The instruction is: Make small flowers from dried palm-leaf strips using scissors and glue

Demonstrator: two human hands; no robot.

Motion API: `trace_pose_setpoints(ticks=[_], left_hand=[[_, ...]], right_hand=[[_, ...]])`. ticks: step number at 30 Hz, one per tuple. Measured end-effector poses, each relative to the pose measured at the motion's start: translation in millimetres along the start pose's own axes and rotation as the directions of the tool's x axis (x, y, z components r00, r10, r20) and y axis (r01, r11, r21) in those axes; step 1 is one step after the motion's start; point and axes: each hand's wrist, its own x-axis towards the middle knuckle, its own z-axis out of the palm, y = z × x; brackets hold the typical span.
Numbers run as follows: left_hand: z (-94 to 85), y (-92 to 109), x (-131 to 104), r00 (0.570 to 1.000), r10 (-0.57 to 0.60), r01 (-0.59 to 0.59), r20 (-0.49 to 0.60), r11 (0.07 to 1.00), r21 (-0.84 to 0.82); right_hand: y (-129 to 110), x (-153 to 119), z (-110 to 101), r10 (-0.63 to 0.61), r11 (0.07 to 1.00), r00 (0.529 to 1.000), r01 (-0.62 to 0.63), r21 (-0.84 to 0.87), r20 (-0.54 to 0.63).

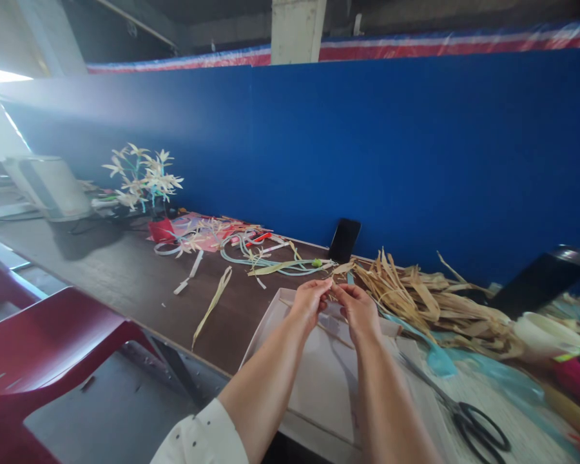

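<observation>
My left hand (pixel 310 303) and my right hand (pixel 360 310) meet fingertip to fingertip over a shallow white box lid (pixel 319 380). Both are closed in a pinch on what looks like a small pale strip of dried husk (pixel 342 268), mostly hidden by the fingers. A thin stick (pixel 336 336) lies in the lid below them. Just right of my right hand spreads a heap of dried tan husks (pixel 430 303). Scissors with black handles (pixel 481 428) lie beside my right forearm.
A dark phone (pixel 345 240) leans against the blue partition (pixel 415 154). Pale cords (pixel 270 264), husk scraps and a red pot of husk flowers (pixel 161 229) stand left on the brown table (pixel 174 316). A black tumbler (pixel 541 283), white bowl (pixel 548 332) and red chair (pixel 62 335) flank it.
</observation>
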Motion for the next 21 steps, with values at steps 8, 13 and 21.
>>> trace_pose_setpoints(ticks=[8, 13, 21], left_hand=[[0.7, 5.4, -2.2, 0.982, -0.152, 0.171, 0.108, 0.967, -0.189], [3.6, 5.2, -4.6, 0.979, -0.155, 0.184, 0.133, 0.952, -0.245], [7.7, 2.3, -6.0, 0.999, -0.001, 0.003, 0.054, 0.999, -0.038]], right_hand=[[-1.6, -1.7, 1.7, 0.043, 0.998, 0.999, -0.044, 0.035, 0.028], [-2.3, -3.6, 4.5, 0.11, 0.964, 0.986, -0.137, 0.229, 0.124], [-5.0, -4.5, 4.0, 0.172, 0.836, 0.938, -0.301, 0.459, 0.301]])
